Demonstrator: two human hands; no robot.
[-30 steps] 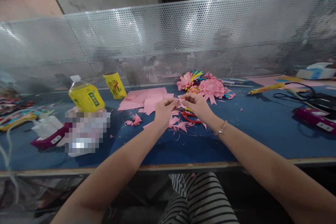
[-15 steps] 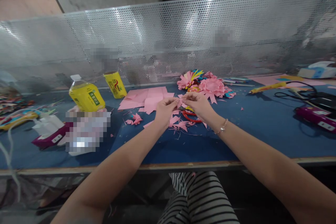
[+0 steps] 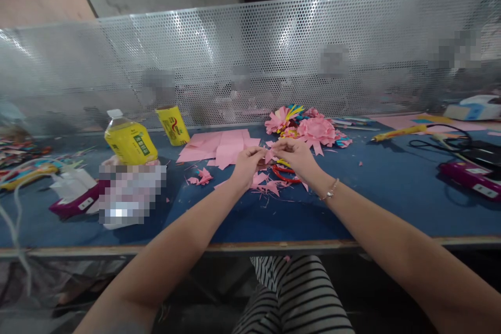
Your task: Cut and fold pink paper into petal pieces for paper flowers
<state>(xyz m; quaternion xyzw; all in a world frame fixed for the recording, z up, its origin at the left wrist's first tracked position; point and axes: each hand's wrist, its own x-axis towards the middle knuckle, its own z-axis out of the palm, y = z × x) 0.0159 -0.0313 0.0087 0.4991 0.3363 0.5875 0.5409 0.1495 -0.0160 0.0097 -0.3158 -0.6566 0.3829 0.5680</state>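
A small piece of pink paper (image 3: pixel 269 155) is pinched between my left hand (image 3: pixel 248 165) and my right hand (image 3: pixel 296 158), fingertips closed on both sides. Its exact shape is partly covered by the fingers. Just below my right hand lie scissors (image 3: pixel 285 173) with red handles. Pink paper scraps (image 3: pixel 268 185) are scattered under both hands. Beyond my left hand, pink paper sheets (image 3: pixel 230 147) lie stacked and overlapping. A small cut pink paper piece (image 3: pixel 201 177) rests to the left. Pink paper flowers (image 3: pixel 316 129) with yellow and blue parts sit behind my right hand.
Left on the blue table (image 3: pixel 336 209) stand a bottle of yellow liquid (image 3: pixel 131 141) and a yellow can (image 3: pixel 173 126), near a purple power strip (image 3: pixel 76 203). Right are a yellow glue gun (image 3: pixel 399 133), black cables and another purple power strip (image 3: pixel 469 178). A perforated metal panel (image 3: pixel 219 57) closes the back.
The fingers have shifted slightly around the pink paper, and more of the piece shows between them. My head view has moved a little; the things on the table stay put.
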